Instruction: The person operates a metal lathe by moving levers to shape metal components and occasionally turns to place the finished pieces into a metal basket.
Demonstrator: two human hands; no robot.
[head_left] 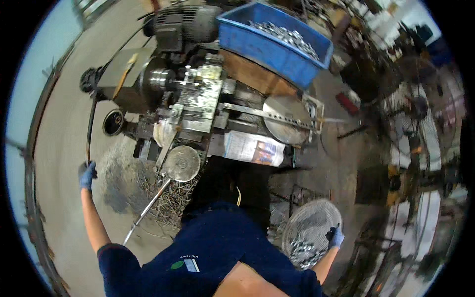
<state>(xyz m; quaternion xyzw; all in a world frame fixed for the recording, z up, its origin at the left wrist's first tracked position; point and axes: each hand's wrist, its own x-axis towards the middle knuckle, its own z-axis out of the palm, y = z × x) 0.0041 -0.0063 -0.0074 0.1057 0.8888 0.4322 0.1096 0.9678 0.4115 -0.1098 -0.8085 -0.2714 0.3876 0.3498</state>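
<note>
My left hand [88, 175], in a grey-blue glove with dark fingers, is closed round the lower end of a long dark lever [91, 126]. That lever runs up to the side of a small lathe-like machine [200, 101]. Over the right side of a round mesh basket [297, 220] is my right hand [336, 237], gloved the same way. Its fingers look curled together, and what they hold, if anything, is too small to make out. Small shiny metal parts [304, 252] lie in the basket below and beside it.
A blue crate [274, 47] of metal parts stands behind the machine, near a motor [185, 27]. A brush [126, 74] lies on the machine housing. Before me are a round plate [183, 163], a metal bar [146, 213], printed paper [255, 148] and metal shavings [166, 205] on the floor.
</note>
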